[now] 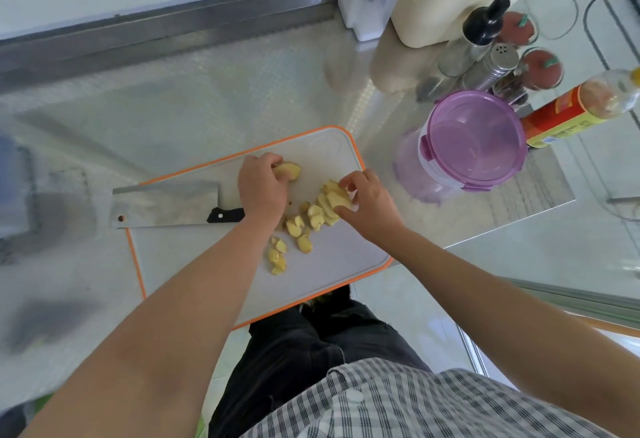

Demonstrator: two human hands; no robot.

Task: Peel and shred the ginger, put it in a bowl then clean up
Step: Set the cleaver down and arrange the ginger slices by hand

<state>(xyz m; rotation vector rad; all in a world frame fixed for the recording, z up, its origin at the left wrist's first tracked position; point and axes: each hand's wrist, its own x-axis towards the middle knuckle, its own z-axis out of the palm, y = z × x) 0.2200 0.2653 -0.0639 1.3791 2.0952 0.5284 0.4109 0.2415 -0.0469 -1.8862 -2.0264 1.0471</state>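
Note:
A white cutting board with an orange rim (329, 275) lies on the steel counter. My left hand (261, 188) grips a peeled ginger chunk (289, 171) at the board's far side. My right hand (369, 202) pinches a stack of ginger slices (334, 200) near the board's right edge. Several more yellow slices (298, 229) are scattered in the board's middle. A cleaver (166, 205) lies flat across the board's left end, its black handle partly hidden under my left wrist.
A purple-lidded plastic container (474, 139) stands right of the board. Behind it are a red-labelled bottle (568, 112), metal shakers (491, 63), jars and a cream caddy (450, 4). The counter's front edge runs close by on the right.

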